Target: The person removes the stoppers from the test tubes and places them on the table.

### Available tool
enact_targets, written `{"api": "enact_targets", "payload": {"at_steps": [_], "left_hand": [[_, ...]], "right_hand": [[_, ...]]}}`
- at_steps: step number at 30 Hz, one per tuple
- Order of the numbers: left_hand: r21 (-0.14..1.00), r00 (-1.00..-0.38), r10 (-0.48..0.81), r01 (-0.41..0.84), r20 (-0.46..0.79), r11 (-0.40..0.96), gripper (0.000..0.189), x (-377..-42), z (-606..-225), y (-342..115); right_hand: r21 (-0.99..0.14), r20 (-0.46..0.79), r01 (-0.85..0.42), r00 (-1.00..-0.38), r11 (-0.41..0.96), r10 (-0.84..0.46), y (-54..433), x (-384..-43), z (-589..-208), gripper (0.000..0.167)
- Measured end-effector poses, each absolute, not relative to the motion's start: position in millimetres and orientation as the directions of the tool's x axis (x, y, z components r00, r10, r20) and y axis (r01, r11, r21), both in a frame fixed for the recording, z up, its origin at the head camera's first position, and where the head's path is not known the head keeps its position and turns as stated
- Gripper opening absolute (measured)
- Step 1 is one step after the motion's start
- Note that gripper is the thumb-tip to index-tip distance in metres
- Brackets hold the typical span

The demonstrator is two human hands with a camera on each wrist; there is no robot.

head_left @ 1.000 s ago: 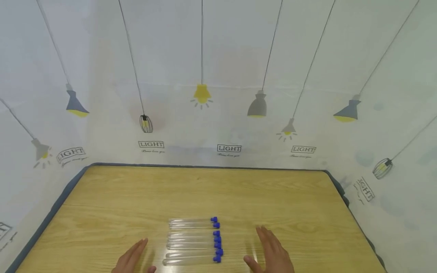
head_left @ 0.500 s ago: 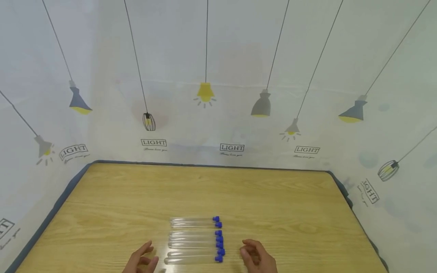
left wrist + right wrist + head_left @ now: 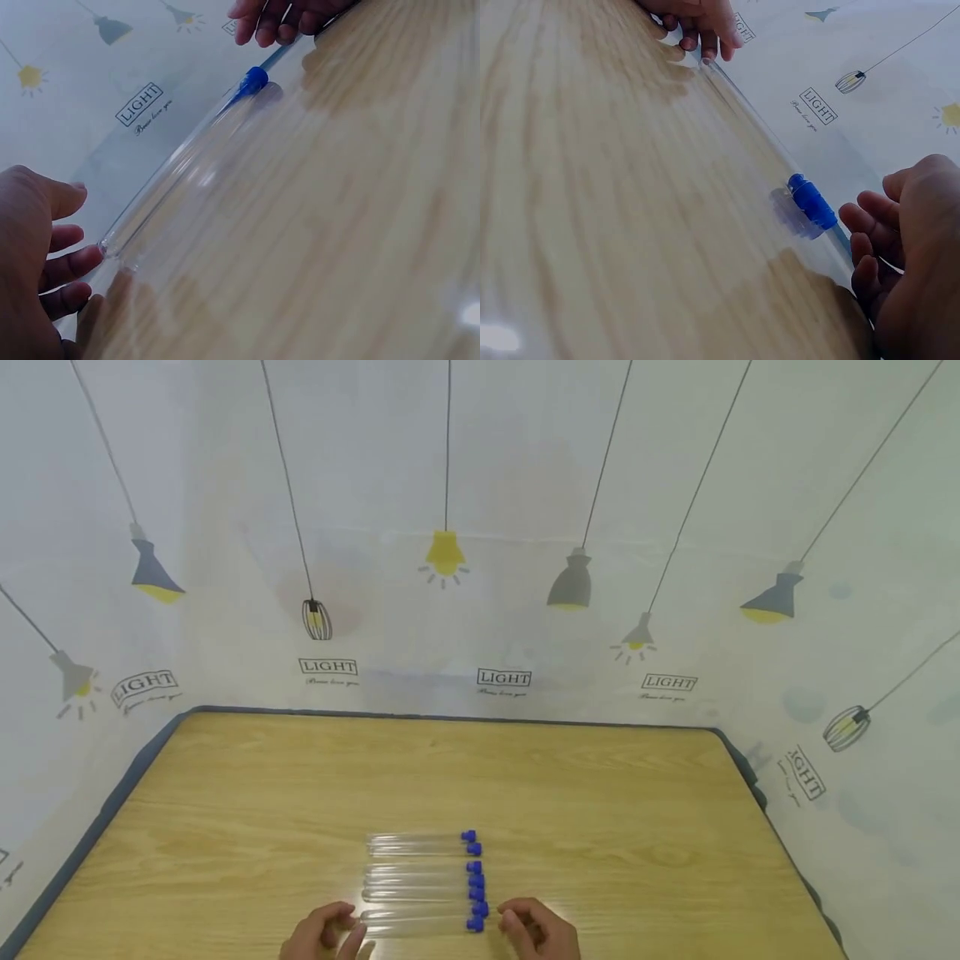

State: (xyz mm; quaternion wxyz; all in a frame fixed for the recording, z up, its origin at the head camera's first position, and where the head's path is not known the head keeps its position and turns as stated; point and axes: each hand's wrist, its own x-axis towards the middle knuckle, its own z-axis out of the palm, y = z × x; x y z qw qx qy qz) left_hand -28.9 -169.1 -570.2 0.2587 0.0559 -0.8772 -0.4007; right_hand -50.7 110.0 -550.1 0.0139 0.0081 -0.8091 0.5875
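Several clear test tubes (image 3: 416,887) with blue caps lie side by side across the wooden table, rounded ends to the left. Their caps (image 3: 476,881) line up on the right. My left hand (image 3: 321,933) is beside the rounded ends of the nearest tubes, fingers loosely bent. In the left wrist view, a fingertip of that hand (image 3: 37,255) is right at a tube's end. On the cap side, my right hand (image 3: 542,931) has its fingers loosely curled and holds nothing. The right wrist view has its fingers (image 3: 866,225) just short of a blue cap (image 3: 810,201).
The wooden table (image 3: 637,810) has a dark blue edge (image 3: 450,718) along its back and sides. Behind it stands a pale wall covering (image 3: 510,610) printed with hanging lamps and the word LIGHT. Small gaps separate the tubes into groups.
Both hands have moved inward from either side toward the two ends of the nearest tubes, their fingers bending more. The tubes keep their arrangement; the head view shifts slightly.
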Motion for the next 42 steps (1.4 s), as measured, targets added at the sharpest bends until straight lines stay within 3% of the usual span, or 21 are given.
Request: {"api": "enact_targets", "payload": {"at_steps": [6,10,13,19,29,37,42], "left_hand": [[0.654,-0.875,-0.252,0.094,0.414,0.75,0.032,-29,-575,-171],[0.644,-0.872,-0.239,0.109,0.428,0.757,0.037,-30,-580,-173],[0.636,-0.89,-0.214,0.104,0.403,0.765,0.037,-30,-581,-175],[0.627,-0.919,-0.181,0.087,0.35,0.774,0.039,-31,-581,-178],[0.648,-0.877,-0.15,0.211,0.456,0.732,0.047,-34,-587,-181],[0.678,-0.9,-0.181,0.155,0.397,0.719,0.041,-32,-580,-179],[0.679,-0.893,-0.125,0.231,0.432,0.696,0.039,-32,-583,-187]], "right_hand": [[-0.862,0.274,-0.267,-0.961,0.43,-0.046,111,-49,-568,0.002],[-0.726,0.421,-0.411,-0.899,0.552,-0.117,113,-54,-582,0.015],[-0.658,0.471,-0.471,-0.866,0.588,-0.167,114,-56,-584,0.015],[-0.63,0.485,-0.499,-0.851,0.595,-0.2,114,-57,-580,0.011],[-0.621,0.478,-0.5,-0.852,0.603,-0.214,115,-59,-579,0.013],[-0.635,0.454,-0.496,-0.86,0.592,-0.233,115,-58,-577,0.01],[-0.641,0.46,-0.503,-0.856,0.58,-0.235,113,-59,-580,0.014]]}}
